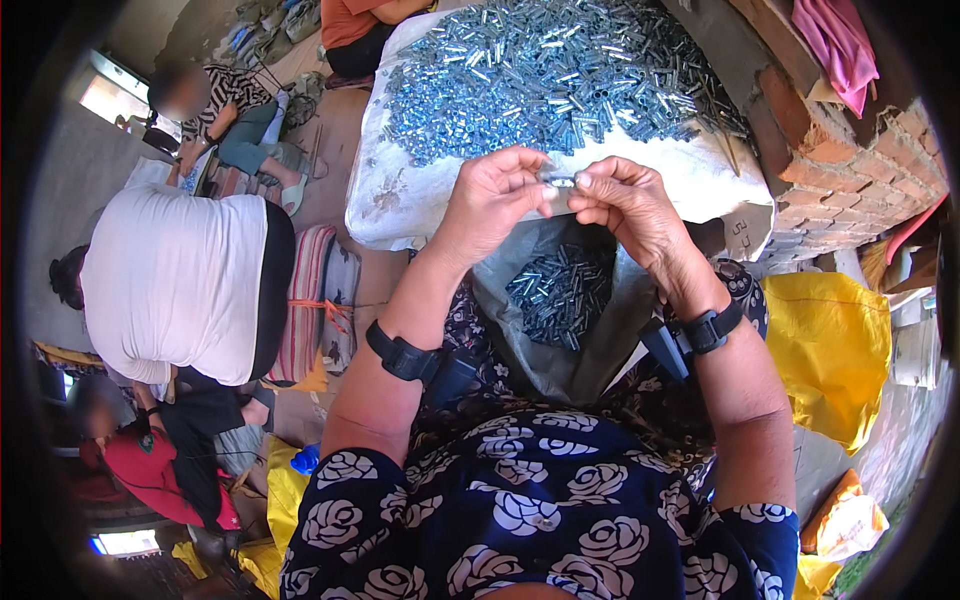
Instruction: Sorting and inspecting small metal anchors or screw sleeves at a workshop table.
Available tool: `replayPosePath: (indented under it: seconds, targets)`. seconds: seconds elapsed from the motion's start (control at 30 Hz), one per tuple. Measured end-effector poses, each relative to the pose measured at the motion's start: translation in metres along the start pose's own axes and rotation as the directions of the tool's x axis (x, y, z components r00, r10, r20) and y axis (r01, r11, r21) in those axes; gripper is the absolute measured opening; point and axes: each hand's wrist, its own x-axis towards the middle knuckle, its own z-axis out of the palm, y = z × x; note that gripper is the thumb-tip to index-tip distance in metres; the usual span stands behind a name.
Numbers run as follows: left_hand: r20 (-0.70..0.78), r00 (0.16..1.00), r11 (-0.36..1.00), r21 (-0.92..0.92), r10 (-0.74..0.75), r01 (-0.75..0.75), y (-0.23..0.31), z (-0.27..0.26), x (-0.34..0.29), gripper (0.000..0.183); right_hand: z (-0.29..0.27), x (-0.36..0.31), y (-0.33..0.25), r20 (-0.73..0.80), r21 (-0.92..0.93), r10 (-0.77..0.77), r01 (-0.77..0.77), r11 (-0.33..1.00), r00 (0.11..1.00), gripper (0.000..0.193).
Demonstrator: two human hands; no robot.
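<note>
A small shiny metal tube (562, 183) is held between my two hands, just over the near edge of a white cloth (385, 200). My left hand (490, 198) has its thumb and fingertips closed about one end. At the other end, my right hand (630, 200) pinches it between thumb and index finger, the other fingers curled. A large heap of small silvery metal tubes and fittings (540, 80) covers the cloth beyond my hands. Below them, in my lap, a grey sack (500, 290) gapes open with many dark metal tubes (565, 295) inside.
A brick wall (830, 190) stands close on the right, with a pink cloth (840, 50) above it. A yellow sack (830, 350) lies beside my right arm. To the left sit several people, one in a white top (180, 280), near folded striped cushions (312, 300).
</note>
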Motion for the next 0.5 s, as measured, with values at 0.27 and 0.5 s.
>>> replayPosePath:
  seconds: [0.27, 0.5]
  targets:
    - [0.281, 0.943, 0.952, -0.193, -0.179, 0.239, -0.001, -0.007, -0.021, 0.022, -0.006, -0.009, 0.004, 0.227, -0.047, 0.166, -0.16, 0.986, 0.959, 0.01]
    - [0.374, 0.913, 0.987, 0.046, -0.16, 0.154, -0.007, -0.017, -0.026, 0.011, 0.003, -0.013, -0.012, 0.241, -0.512, 0.301, -0.142, 0.847, 0.923, 0.011]
